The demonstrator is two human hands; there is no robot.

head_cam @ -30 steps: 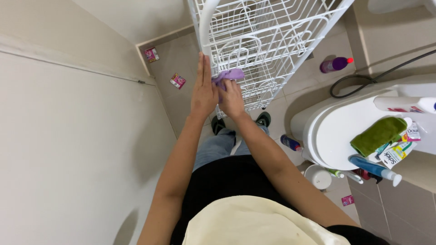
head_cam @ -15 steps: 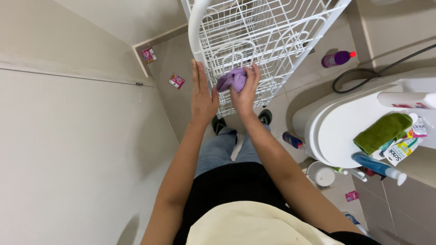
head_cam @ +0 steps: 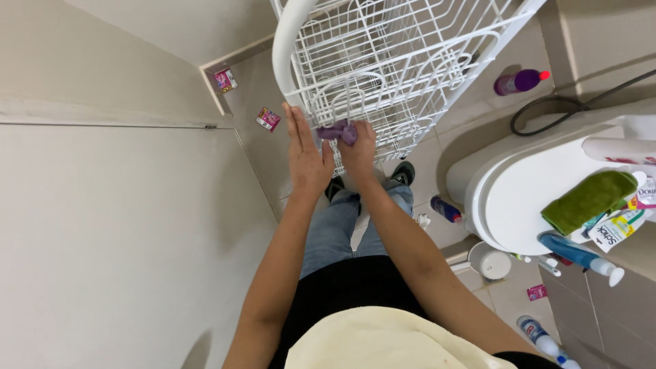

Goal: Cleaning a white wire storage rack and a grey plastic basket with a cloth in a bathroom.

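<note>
In a tiled bathroom, the right hand [head_cam: 357, 152] grips a purple cloth [head_cam: 337, 131] against the white wire rack [head_cam: 403, 61]; the left hand [head_cam: 305, 156] lies open, flat on the rack's lower edge beside the beige wall [head_cam: 102, 225].

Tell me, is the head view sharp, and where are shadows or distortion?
Head view: mostly sharp, evenly lit; the left hand, right hand and purple cloth are clear. A soft shadow lies on the wall at lower left. The rack bars curve near the edges, a wide-lens bend.
</note>
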